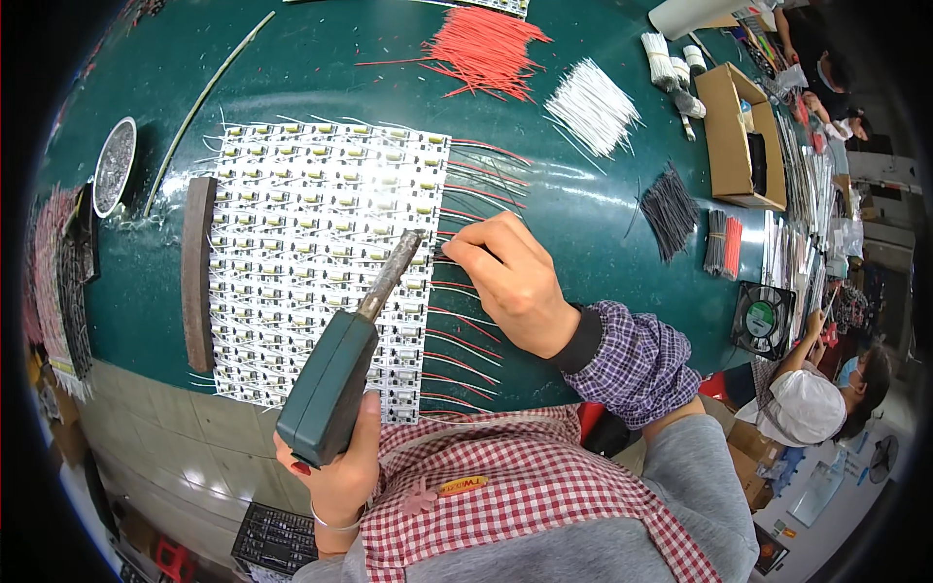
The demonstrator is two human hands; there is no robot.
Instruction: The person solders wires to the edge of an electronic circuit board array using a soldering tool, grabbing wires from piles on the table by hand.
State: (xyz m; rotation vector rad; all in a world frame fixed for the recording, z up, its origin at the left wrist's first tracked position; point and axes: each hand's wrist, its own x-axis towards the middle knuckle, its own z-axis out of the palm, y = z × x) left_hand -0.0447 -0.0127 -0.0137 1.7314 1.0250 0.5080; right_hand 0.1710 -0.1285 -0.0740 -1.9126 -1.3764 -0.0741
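At frame centre the right hand pinches a thin, limp wire near its end, while the left hand grips the soldering iron by its stiff, bulky green handle

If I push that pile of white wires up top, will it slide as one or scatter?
The white wires lie loose and fanned out, unbound, so they would likely scatter. They look thin and light, probably bending easily. The glossy green table may let them slide.

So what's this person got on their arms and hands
The right hand is bare; its forearm wears a purple plaid sleeve with a black cuff. The left hand is bare too, with dark red nail polish and a thin silver bangle at the wrist.
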